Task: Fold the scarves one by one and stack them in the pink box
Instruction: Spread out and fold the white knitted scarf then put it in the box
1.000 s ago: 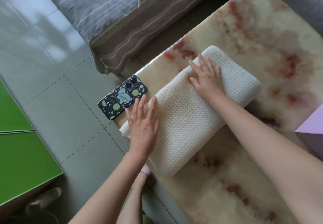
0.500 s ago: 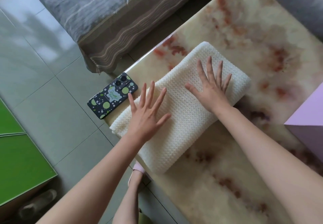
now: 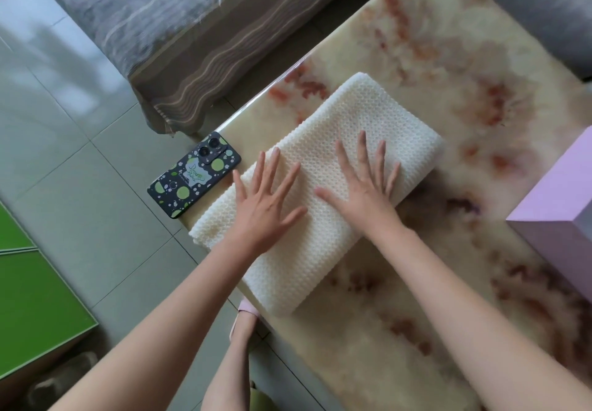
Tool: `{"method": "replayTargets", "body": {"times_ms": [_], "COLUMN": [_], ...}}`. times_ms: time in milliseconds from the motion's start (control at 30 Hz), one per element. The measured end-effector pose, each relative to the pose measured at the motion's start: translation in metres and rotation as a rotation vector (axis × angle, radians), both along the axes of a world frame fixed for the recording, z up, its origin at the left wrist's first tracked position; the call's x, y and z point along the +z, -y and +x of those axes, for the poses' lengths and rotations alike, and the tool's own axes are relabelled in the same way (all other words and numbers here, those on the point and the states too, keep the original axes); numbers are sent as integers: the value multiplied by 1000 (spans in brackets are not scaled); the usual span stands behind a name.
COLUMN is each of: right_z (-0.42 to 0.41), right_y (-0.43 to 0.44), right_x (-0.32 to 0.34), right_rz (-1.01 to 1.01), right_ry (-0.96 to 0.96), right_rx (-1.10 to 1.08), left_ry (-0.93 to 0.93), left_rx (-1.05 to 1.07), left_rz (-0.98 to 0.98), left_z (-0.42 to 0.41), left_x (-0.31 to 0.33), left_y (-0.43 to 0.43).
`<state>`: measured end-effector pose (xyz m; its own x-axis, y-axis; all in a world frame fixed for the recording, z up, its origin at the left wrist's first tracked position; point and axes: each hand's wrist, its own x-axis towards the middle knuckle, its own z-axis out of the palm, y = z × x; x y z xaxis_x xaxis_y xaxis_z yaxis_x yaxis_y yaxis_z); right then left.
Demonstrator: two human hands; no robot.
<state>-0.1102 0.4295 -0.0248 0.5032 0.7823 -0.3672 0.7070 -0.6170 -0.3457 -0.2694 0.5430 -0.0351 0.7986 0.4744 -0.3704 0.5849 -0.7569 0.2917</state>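
Lying folded into a thick oblong on the glossy cream marble-patterned table [image 3: 432, 67], the cream-white waffle-knit scarf [image 3: 323, 141] runs diagonally from the table's near left edge up toward its middle. Both hands press flat on top of it. The left hand [image 3: 266, 205] rests on the scarf's lower left part with its fingers spread wide and straight, gripping nothing. The right hand [image 3: 365, 186] rests just beside it, toward the scarf's upper right end, its fingers likewise fanned out and straight, with nothing held. One corner of the scarf reaches slightly past the table's edge near the left wrist.

At the right edge of the view stands the pale pink rectangular box [image 3: 557, 212], on the table and apart from the scarf; only part of it shows, and its inside is hidden. A dark smartphone in a case with green dots [image 3: 193, 183] lies face down at the table's left corner, just beside the scarf. Beyond the table are grey floor tiles [image 3: 64, 141], a grey draped sofa [image 3: 153, 19] and a green panel [image 3: 35, 301].
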Motion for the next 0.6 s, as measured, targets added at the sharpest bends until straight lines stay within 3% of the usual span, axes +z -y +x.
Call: {"method": "replayTargets", "body": {"times_ms": [167,333,467,600], "right_z": [-67,-69,-82,-112], "right_y": [42,41,45,63], "right_x": [-16,-27,-10,-9], "right_rz": [-105,-161,-84,-55], "right_ry": [46,69,0,-106], "right_rx": [140,116,54,-16], "left_ry": [-83,-87,5,-86], "left_rx": [-35,-84,72,161], "left_rz": [-8,-91,-103,-198], "left_z": [-49,-56,-58,-74], "left_x": [-9,-12,-3,0], "left_y": [6,-7,-18,-23]}}
